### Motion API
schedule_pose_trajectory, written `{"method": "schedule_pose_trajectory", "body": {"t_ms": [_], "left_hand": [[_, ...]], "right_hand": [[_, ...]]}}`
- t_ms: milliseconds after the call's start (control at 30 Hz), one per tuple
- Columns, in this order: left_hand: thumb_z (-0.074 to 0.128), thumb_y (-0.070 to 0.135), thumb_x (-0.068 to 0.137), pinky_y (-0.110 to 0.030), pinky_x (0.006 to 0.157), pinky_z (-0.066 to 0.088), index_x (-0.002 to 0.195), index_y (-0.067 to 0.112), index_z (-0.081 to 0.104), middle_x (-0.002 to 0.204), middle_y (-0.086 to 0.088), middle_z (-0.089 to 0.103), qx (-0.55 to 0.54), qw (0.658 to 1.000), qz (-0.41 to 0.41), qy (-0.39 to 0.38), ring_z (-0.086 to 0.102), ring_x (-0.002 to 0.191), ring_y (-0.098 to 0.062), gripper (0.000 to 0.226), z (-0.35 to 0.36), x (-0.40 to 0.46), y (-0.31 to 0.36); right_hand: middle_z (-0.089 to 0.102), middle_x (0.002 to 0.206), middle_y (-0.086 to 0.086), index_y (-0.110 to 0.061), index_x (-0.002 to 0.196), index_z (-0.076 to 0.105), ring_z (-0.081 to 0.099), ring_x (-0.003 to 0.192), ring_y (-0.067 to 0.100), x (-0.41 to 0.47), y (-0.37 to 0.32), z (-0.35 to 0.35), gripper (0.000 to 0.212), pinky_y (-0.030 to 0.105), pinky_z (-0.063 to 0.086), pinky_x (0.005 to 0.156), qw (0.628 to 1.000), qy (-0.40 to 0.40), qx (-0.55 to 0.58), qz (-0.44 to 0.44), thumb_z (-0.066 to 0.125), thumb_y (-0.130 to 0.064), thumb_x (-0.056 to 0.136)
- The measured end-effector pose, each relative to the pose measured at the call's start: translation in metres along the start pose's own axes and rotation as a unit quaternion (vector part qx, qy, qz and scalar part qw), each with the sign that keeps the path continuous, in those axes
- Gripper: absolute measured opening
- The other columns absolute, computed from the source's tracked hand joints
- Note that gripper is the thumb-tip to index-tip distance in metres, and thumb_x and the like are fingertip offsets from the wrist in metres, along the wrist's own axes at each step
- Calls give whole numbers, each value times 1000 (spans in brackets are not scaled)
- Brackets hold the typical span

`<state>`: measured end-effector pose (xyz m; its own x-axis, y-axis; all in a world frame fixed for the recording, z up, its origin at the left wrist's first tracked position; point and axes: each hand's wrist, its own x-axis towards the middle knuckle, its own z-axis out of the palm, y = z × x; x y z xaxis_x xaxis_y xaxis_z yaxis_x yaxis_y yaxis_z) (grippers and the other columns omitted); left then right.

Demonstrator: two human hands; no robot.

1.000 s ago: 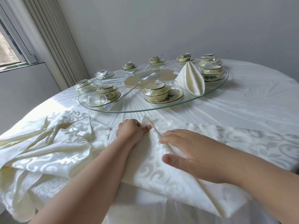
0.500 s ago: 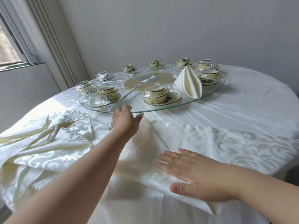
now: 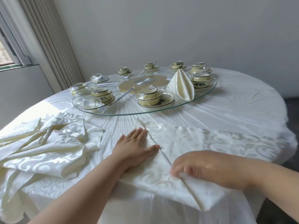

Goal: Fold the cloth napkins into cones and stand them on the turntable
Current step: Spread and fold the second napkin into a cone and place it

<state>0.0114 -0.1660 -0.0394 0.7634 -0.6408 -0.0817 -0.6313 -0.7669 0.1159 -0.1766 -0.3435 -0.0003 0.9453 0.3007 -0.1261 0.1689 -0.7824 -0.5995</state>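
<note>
- Head view: the left hand [image 3: 135, 148] lies flat, fingers straight, pressing the napkin [image 3: 161, 173] on the near side of the glass turntable [image 3: 123, 112].
- The right hand [image 3: 208, 168] is blurred; its fingertips seem to press or pinch the napkin's diagonal fold, but I cannot tell whether it grips.
- The two hands sit close together, one on each side of that fold.
- The napkin looks soft, light and limp; it should crease well if pinned flat and taken at a corner or along the fold.
- Its near corner overhangs the table edge [image 3: 242, 206] and could slide off.
- One finished cone [image 3: 182, 84] stands on the turntable's right part, beside wrapped bowls [image 3: 148, 95].
- A pile of spare napkins [image 3: 45, 147] lies left of the turntable's near rim, with bare tablecloth between.
</note>
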Motion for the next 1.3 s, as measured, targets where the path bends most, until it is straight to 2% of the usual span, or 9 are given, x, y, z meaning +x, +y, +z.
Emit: {"method": "schedule_pose_trajectory", "body": {"t_ms": [67,167,267,433,733,933,1033,1167,1300], "left_hand": [[11,98,55,-36,120,-2,153,34,1,159,16,-3,-7,1000,-2,-1,-8,145,-1,116,0,-1,-1],[9,98,53,-35,120,-2,152,35,0,159,17,-4,-9,1000,-4,9,-9,145,0,118,0,-2,-1],[4,99,48,-35,120,-2,152,35,0,159,18,-4,-10,1000,-4,17,-9,144,0,122,1,-2,-1],[10,95,55,-34,120,-2,152,34,1,159,17,-3,-13,1000,-8,14,-8,145,0,115,0,-3,1],[0,103,39,-35,120,-1,153,34,2,159,16,-3,-17,1000,-2,12,-5,146,-2,133,0,-1,0],[-4,105,28,-36,120,0,153,33,2,160,15,-2,-16,1000,-6,9,-5,146,-2,144,-4,-3,2],[-4,105,29,-36,120,0,153,33,3,160,15,-2,-17,1000,-7,7,-4,146,-2,143,-5,-4,1],[-4,104,30,-36,120,0,153,34,2,160,15,-2,-21,1000,-12,13,-4,146,-3,142,-5,-6,2],[-1,103,36,-35,119,0,153,34,2,160,15,-2,-25,999,-9,18,-4,146,-2,136,-3,-4,1]], "right_hand": [[64,105,-15,-32,103,66,59,100,2,9,20,-31,69,27,46,93,990,120,9,77,36,-86,71],[61,97,-7,-24,98,59,58,88,13,36,56,-71,38,29,46,76,956,202,-77,198,56,-60,84],[57,99,-5,-19,106,54,55,89,15,57,75,-83,43,28,42,74,942,139,-122,280,61,-55,84],[56,82,3,-14,81,56,54,73,21,44,82,-95,38,29,41,64,934,44,-86,345,67,-50,82],[67,77,17,-6,78,68,63,64,23,-87,115,-139,40,27,49,58,909,17,55,413,84,-32,53],[60,76,15,-14,108,63,57,57,19,-102,101,-149,38,24,48,53,914,86,112,380,77,-6,73],[61,71,11,-4,93,67,60,55,16,-70,79,-143,8,22,52,54,925,138,188,298,62,0,88],[71,84,23,1,83,64,69,70,27,-11,52,-129,32,33,56,72,920,128,274,249,48,-24,96],[65,108,31,-1,83,53,68,95,38,40,35,-119,15,42,53,88,914,77,340,206,45,-10,74]]}}
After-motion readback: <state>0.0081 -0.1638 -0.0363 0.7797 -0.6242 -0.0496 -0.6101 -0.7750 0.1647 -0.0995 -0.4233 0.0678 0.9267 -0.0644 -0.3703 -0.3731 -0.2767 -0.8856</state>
